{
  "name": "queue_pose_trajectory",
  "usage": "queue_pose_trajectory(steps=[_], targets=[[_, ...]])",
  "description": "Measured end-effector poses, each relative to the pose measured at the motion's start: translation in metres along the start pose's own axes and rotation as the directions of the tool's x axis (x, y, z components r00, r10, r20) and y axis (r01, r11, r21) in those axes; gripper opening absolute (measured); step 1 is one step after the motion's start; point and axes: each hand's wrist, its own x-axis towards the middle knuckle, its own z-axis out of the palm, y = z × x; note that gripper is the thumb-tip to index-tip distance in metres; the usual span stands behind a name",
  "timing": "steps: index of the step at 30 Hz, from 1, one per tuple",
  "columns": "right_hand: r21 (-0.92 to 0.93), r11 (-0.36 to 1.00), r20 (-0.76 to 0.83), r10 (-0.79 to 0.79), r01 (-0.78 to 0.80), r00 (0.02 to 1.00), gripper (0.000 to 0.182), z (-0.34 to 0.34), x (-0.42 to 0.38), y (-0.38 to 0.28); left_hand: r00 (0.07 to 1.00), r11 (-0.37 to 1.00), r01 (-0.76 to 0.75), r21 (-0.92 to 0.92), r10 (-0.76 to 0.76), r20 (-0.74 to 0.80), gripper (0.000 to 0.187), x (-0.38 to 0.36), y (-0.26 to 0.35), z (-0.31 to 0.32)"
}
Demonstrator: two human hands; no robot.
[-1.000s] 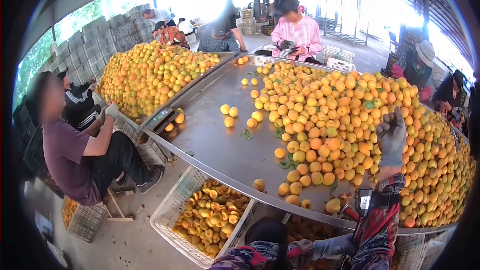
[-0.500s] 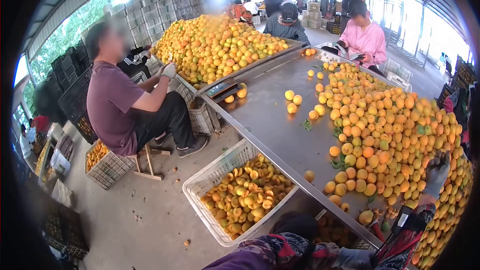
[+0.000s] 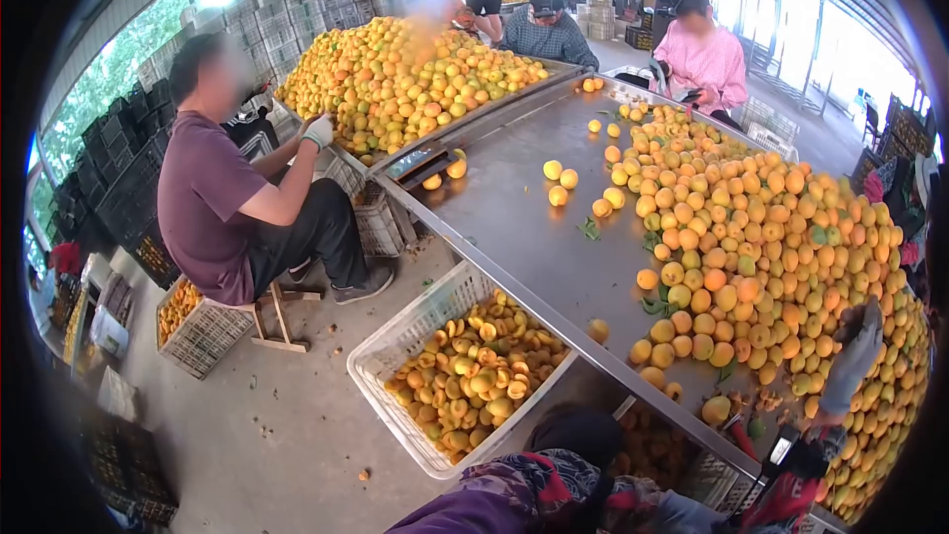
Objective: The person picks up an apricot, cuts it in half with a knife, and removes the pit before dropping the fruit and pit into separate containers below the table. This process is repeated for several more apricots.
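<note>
My right hand (image 3: 858, 361), in a grey glove, reaches over the right side of a large pile of orange-yellow fruit (image 3: 766, 247) on the metal table (image 3: 514, 193). Its fingers point away from me, apart from the thumb, and nothing shows in its grasp. At the bottom edge, what looks like my gloved left hand (image 3: 682, 514) is partly in view beyond a patterned sleeve; its fingers are hidden. A red object (image 3: 741, 440) lies at the near table edge beside a single fruit (image 3: 716, 409) and some brown scraps.
A pale crate (image 3: 381, 376) of split fruit stands on the floor below the table edge. A person (image 3: 213, 178) in a purple shirt sits at the left. Behind is another fruit heap (image 3: 405, 84). A person in pink (image 3: 697, 64) sits across the table.
The view has shifted slightly, so the table and fruit appear higher and further left. My right hand's fingers look closer together over the pile. The seated person's hands have moved a little.
</note>
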Motion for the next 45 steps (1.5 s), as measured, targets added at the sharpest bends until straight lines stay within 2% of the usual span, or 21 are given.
queue_pose_trajectory(steps=[1,4,5,8,10,11,12,13,14,16,19,21,24,28,30,32,33,40,42,43,45], targets=[[-0.138,0.970,0.053,-0.192,0.198,0.980,0.032,0.002,-0.018,-0.019,1.000,1.000,0.003,-0.004,-0.003,0.004,0.058,0.001,-0.001,0.002],[-0.248,0.956,0.081,-0.138,0.154,0.987,0.033,-0.024,-0.046,-0.040,1.000,1.000,0.006,-0.018,-0.006,0.014,0.058,0.001,-0.002,0.007],[-0.081,0.979,0.072,0.193,-0.187,0.979,0.035,-0.056,-0.042,-0.026,1.000,1.000,0.018,-0.006,-0.018,0.021,0.058,0.001,0.002,0.009],[-0.130,0.937,0.126,0.339,-0.323,0.932,0.021,-0.092,-0.068,-0.033,0.999,1.000,0.028,-0.006,-0.027,0.026,0.058,0.004,0.008,0.024],[-0.604,0.723,0.416,-0.075,0.337,0.906,0.017,-0.123,-0.083,-0.021,0.989,0.989,0.141,0.032,-0.139,-0.042,0.062,-0.012,0.056,0.009],[-0.673,0.243,0.645,-0.268,0.698,0.715,0.018,-0.126,-0.091,-0.032,0.992,0.993,0.115,-0.010,-0.116,-0.057,0.057,-0.016,0.062,0.004],[-0.606,0.186,0.720,-0.285,0.773,0.633,0.018,-0.109,-0.098,-0.054,0.992,0.994,0.095,-0.050,-0.099,-0.081,0.053,-0.016,0.063,0.001],[-0.616,0.741,0.422,0.026,0.266,0.906,0.017,-0.103,-0.109,-0.055,0.988,0.992,0.106,0.067,-0.097,-0.120,0.049,-0.014,0.070,-0.004],[-0.278,0.873,0.199,0.459,-0.400,0.866,0.016,-0.098,-0.125,-0.048,0.981,0.975,0.123,0.187,-0.090,-0.172,0.044,-0.013,0.075,-0.010],[-0.164,0.838,0.147,0.542,-0.520,0.828,0.019,-0.074,-0.153,-0.041,0.984,0.940,0.160,0.300,-0.126,-0.128,0.032,-0.015,0.083,-0.037],[-0.109,0.847,0.089,0.530,-0.521,0.843,0.017,-0.050,-0.184,-0.013,0.847,0.903,0.222,0.368,0.009,-0.531,0.017,-0.028,0.094,-0.073],[-0.565,0.825,0.364,0.217,0.029,0.906,0.015,-0.043,-0.180,-0.005,0.648,0.827,0.356,0.436,0.118,-0.753,0.015,-0.042,0.081,-0.098],[-0.576,0.818,0.345,0.262,-0.017,0.901,0.015,-0.039,-0.162,0.000,0.453,0.882,0.372,0.290,0.100,-0.886,0.019,-0.055,0.064,-0.132],[-0.686,0.701,0.469,0.220,0.196,0.855,0.020,-0.043,-0.142,0.022,0.610,0.666,0.607,0.433,-0.042,-0.791,0.030,-0.043,0.057,-0.139],[-0.849,0.416,0.494,0.403,0.327,0.771,0.027,-0.042,-0.140,0.031,0.630,0.461,0.724,0.513,-0.138,-0.764,0.042,-0.030,0.035,-0.136],[-0.849,0.366,0.518,0.437,0.380,0.735,0.031,-0.047,-0.143,0.037,0.625,0.363,0.775,0.518,-0.311,-0.716,0.039,-0.020,0.021,-0.134],[-0.889,0.304,0.456,0.633,0.341,0.626,0.033,-0.045,-0.138,0.041,0.612,0.315,0.787,0.530,-0.291,-0.736,0.038,-0.016,0.008,-0.132],[-0.854,0.321,0.515,0.625,0.408,0.587,0.030,-0.043,-0.130,0.043,0.508,0.511,0.795,0.328,-0.266,-0.819,0.050,-0.020,0.021,-0.132],[-0.862,0.308,0.500,0.655,0.403,0.567,0.030,-0.042,-0.129,0.039,0.506,0.885,0.435,0.166,-0.088,-0.858,0.042,-0.028,0.014,-0.133],[-0.875,0.335,0.483,0.650,0.349,0.587,0.030,-0.045,-0.130,0.043,0.498,0.882,0.441,0.166,-0.086,-0.863,0.042,-0.030,0.014,-0.132],[-0.864,0.417,0.492,0.586,0.282,0.643,0.030,-0.055,-0.135,0.055,0.491,0.944,-0.136,-0.300,-0.199,-0.848,0.036,-0.030,0.017,-0.129]])
